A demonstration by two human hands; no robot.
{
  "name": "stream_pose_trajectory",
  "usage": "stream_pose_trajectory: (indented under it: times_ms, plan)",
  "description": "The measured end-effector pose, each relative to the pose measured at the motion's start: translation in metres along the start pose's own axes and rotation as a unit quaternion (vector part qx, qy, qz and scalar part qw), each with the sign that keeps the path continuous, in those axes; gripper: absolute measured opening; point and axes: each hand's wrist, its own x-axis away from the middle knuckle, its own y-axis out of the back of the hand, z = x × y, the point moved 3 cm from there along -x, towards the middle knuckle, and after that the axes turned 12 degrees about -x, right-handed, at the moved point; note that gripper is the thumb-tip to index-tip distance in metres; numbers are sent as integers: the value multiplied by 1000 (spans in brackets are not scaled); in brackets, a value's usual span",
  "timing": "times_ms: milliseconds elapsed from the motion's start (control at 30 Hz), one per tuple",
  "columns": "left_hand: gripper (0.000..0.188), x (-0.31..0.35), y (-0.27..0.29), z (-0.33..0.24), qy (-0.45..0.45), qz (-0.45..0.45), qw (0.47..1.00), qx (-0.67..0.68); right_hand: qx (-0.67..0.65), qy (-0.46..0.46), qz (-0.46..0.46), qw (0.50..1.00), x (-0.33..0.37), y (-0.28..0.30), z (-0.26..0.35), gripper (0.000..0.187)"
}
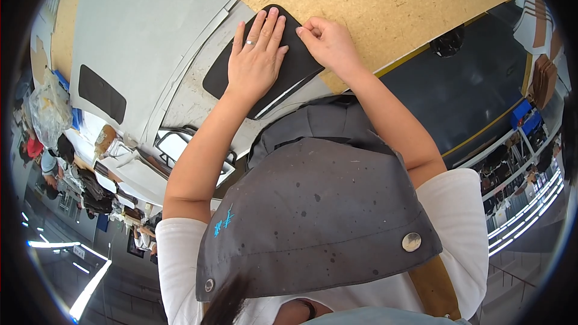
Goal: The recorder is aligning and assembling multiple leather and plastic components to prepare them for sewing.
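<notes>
A flat black panel [301, 63] with rounded corners lies in front of me, across a grey sheet and the edge of a tan board. Fingers stretched out, my left hand [256, 63] rests flat on its upper face, a ring on one finger. At the panel's right edge my right hand [330, 45] is closed, thumb and forefinger pinched together on the rim. Whether anything thin sits between those fingertips is too small to tell. A pale strip shows along the panel's near edge.
Large grey sheets [144, 30] cover the left side, with a smaller black panel [102, 93] on them. The tan board [385, 6] extends to the right. Beyond its edge lies a dark surface [457, 84] with a yellow border. Black-framed pieces [174, 144] are near my left forearm.
</notes>
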Motion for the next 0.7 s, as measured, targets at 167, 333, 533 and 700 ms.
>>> stream_pose_trajectory:
  times_ms: [167, 333, 533, 700]
  plan:
    - [54, 1, -14, -5, 16, -6, 995, 96, 13, 11, -10, 1000, -2, -2, -3, 22]
    - [54, 1, -18, -10, 37, -18, 995, 91, 61, 16, -15, 998, -1, -2, 2, 21]
    - [47, -8, -16, -17, 39, -39, 991, 122, 36, 49, -19, 998, -6, -4, -10, 19]
    - [51, -7, -20, -16, 115, -66, 962, 240, 27, 35, -5, 999, -6, -1, -2, 20]
